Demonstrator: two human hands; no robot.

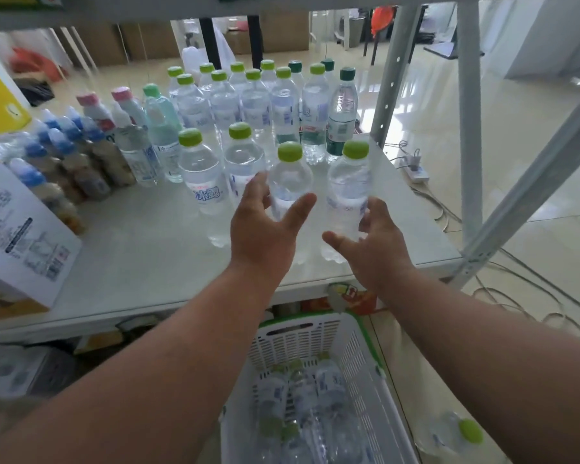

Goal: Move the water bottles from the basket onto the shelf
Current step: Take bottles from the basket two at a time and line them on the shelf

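Two clear water bottles with lime-green caps stand upright at the front of the white shelf board point(154, 262). My left hand point(265, 222) holds the left bottle point(290, 177), fingers on its left side and thumb across its right. My right hand point(370, 242) holds the right bottle point(349, 182), thumb low on its left and curled fingers on its right. Below, the white basket with green trim point(359, 360) holds several more bottles point(302, 396) lying down.
Rows of green-capped bottles point(255, 98) fill the back of the shelf, and two more point(200, 172) stand left of my hands. Blue-capped brown bottles point(71, 162) and a white carton point(17, 236) are at the left. Grey uprights point(467, 128) stand to the right. One bottle point(459, 433) lies on the floor.
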